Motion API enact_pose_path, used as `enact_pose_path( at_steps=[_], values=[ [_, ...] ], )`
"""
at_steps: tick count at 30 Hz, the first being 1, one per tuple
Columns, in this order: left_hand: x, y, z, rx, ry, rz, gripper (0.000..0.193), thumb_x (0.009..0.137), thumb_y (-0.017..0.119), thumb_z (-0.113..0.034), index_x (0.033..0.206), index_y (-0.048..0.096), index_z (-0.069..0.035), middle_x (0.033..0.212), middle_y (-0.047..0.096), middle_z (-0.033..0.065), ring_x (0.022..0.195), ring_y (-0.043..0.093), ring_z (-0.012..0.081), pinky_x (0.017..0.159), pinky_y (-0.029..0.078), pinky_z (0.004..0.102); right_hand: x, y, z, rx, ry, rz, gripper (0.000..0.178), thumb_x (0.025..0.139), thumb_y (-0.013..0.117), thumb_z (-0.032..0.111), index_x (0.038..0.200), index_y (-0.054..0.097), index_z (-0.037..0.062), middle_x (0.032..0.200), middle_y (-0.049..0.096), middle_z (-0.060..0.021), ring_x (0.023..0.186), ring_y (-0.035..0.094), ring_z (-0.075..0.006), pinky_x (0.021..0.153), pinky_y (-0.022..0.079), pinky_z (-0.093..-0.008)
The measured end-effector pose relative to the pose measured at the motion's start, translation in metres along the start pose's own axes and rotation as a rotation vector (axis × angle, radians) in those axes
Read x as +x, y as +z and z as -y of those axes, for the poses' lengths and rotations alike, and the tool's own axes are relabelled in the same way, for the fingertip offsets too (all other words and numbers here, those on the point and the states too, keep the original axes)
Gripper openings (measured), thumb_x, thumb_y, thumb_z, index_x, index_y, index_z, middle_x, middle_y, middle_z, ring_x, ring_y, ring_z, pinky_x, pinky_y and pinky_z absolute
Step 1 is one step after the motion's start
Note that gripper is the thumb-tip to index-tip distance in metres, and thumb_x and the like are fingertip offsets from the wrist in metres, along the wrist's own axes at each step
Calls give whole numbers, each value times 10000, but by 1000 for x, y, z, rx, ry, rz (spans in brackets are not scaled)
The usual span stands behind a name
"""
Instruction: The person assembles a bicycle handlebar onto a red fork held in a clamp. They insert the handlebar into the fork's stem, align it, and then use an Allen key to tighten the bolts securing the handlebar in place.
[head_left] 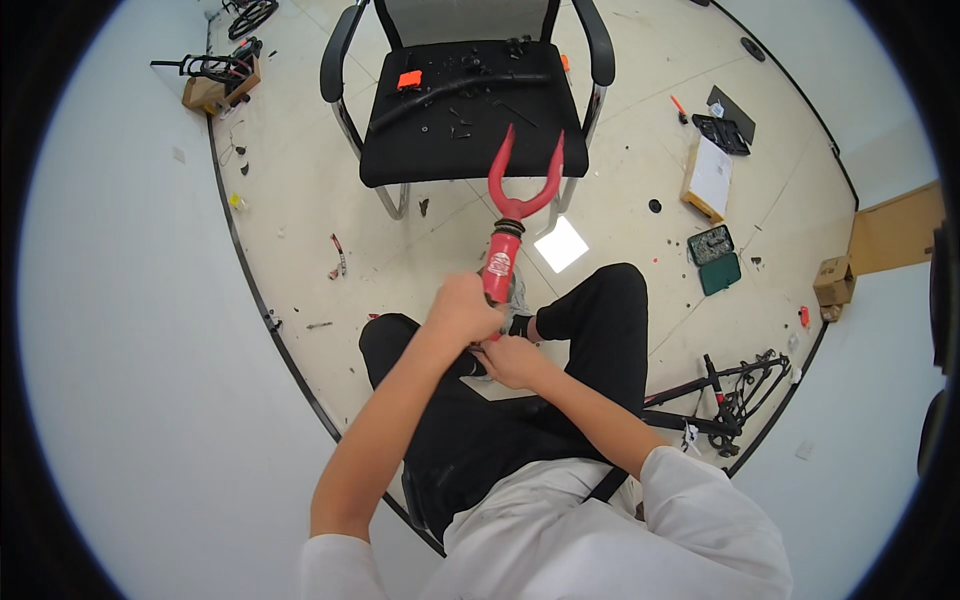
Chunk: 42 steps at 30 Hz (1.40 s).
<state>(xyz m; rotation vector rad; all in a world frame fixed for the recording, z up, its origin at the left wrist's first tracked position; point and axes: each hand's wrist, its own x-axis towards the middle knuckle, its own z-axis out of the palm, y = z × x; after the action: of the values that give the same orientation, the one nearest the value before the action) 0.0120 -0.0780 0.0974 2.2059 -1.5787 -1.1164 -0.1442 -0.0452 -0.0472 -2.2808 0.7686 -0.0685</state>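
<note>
A red bicycle fork (522, 205) points away from me, its two prongs reaching up in front of the chair seat. Dark rings circle it where it meets a thick red tube (499, 265) with a pale emblem. My left hand (465, 310) is wrapped round the near part of this tube. Close below it, my right hand (510, 360) is closed at the lower end of the red piece, above my lap. What its fingers pinch is mostly hidden.
Ahead, a black chair (470, 110) carries a black bar, small loose parts and an orange piece (410, 80). A black bicycle frame (730, 400) lies at the right, near a green case (714, 260) and a flat box (708, 178). Bicycle parts fill a carton (205, 95) far left.
</note>
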Motion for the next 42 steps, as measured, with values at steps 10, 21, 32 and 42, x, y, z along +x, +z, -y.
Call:
enact_pose_path(
  at_steps=[10, 21, 32, 42],
  values=[
    [-5, 21, -1, 46, 30, -67, 423, 717, 780, -246, 934, 658, 97, 814, 685, 273, 789, 694, 416, 756, 564, 437, -39, -21, -39, 315, 321, 34, 370, 958, 575, 279, 840, 685, -55, 725, 661, -256, 766, 658, -471, 739, 521, -527],
    [-16, 0, 6, 129, -87, -149, 477, 709, 820, -304, 901, 647, 97, 823, 681, 276, 795, 700, 422, 735, 574, 450, 105, -168, -95, 1292, 564, -658, 519, 838, 786, 449, 992, 636, -24, 907, 700, -143, 417, 330, -51, 381, 233, -240],
    [-29, 20, -5, 278, -107, -262, 397, 718, 811, -291, 840, 656, 54, 829, 683, 241, 778, 706, 404, 706, 582, 441, 171, -126, -91, 852, 769, -949, 306, 836, 651, 197, 932, 660, -94, 804, 703, -224, 791, 710, -364, 763, 526, -438],
    [-19, 14, -1, 268, -80, -206, 413, 748, 802, -310, 855, 646, 57, 808, 682, 242, 782, 699, 419, 732, 576, 464, 159, -138, -93, 1341, 552, -839, 178, 843, 715, 143, 887, 584, 31, 731, 609, -76, 604, 602, -191, 494, 480, -343]
  ],
)
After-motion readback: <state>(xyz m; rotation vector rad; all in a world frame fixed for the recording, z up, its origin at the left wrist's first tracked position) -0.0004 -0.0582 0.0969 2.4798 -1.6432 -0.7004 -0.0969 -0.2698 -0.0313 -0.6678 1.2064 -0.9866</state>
